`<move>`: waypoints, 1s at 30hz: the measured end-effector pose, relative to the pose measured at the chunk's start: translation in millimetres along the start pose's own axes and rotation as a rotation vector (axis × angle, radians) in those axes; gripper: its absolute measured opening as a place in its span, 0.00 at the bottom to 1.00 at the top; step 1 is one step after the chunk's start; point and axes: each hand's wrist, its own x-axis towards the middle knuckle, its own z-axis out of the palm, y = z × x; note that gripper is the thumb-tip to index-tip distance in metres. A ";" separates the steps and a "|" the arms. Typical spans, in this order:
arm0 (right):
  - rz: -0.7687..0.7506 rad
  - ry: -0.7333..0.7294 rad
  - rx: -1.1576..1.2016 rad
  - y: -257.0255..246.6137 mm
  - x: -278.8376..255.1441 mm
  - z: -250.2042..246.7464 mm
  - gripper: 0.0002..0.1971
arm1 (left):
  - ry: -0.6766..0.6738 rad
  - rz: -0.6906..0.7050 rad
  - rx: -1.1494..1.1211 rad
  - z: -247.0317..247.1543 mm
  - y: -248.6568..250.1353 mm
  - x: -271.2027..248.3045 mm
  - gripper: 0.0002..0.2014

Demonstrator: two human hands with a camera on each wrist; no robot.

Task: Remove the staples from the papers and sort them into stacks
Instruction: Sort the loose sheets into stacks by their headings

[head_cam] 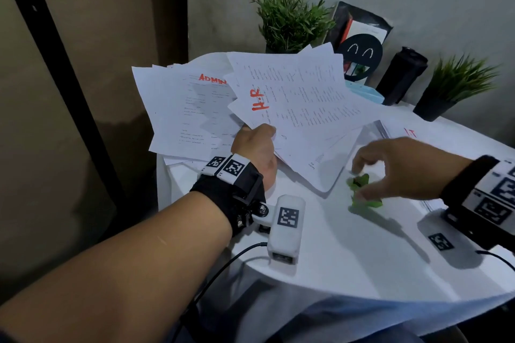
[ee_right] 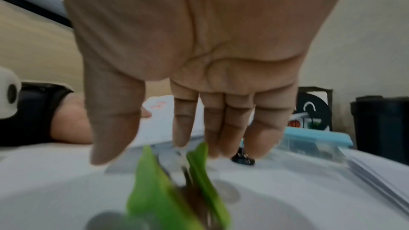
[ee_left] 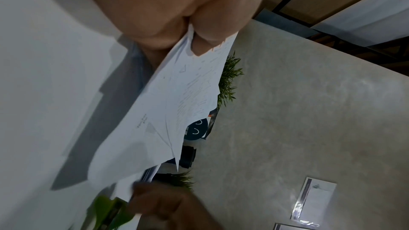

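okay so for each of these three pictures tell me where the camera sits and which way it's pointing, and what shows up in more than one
Head: on the head, looking down at the white table; both forearms, left hand gripping the H.R papers, right hand over the green staple remover.
Left wrist: under the left hand, looking along the papers toward the wall.
Right wrist: under the right hand, looking along straight fingers at the staple remover.
Shared: papers, remover, smiley-face sign.
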 end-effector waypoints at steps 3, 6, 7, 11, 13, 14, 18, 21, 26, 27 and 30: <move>-0.065 0.292 0.095 -24.3 14.6 -17.7 0.10 | -0.021 -0.030 0.041 -1.1 1.5 -1.9 0.08; -0.104 0.350 0.135 -61.9 45.5 -20.1 0.04 | -0.024 -0.093 0.087 -3.8 6.2 -7.3 0.07; -0.100 0.317 0.098 -73.4 55.1 -17.9 0.06 | -0.013 -0.106 0.100 -5.2 6.3 -7.5 0.08; -0.025 0.264 -0.065 -97.4 78.4 -9.4 0.12 | -0.008 -0.060 0.163 -8.6 4.5 -5.9 0.08; -0.005 0.270 -0.084 -100.7 80.3 -10.4 0.10 | -0.010 -0.038 0.154 -7.6 3.8 -6.1 0.09; -0.001 0.261 -0.086 -102.3 79.7 -11.2 0.09 | -0.017 -0.042 0.144 -7.1 3.8 -6.0 0.10; 0.017 0.196 -0.030 -107.9 80.3 -17.9 0.12 | -0.075 -0.002 0.185 -8.0 2.7 -4.0 0.13; 0.145 0.113 0.202 -109.2 85.8 -26.5 0.11 | -0.133 0.033 0.228 -8.8 3.7 -7.1 0.17; 0.273 -0.044 0.402 -117.8 84.8 -36.2 0.06 | -0.125 0.079 0.340 -7.8 3.9 -9.4 0.10; 0.285 -0.051 0.438 -119.3 85.0 -36.7 0.09 | -0.105 0.083 0.363 -7.3 3.6 -9.3 0.08; 0.248 -0.089 0.282 -126.5 85.0 -38.0 0.13 | -0.122 0.059 0.392 -7.0 3.5 -9.8 0.11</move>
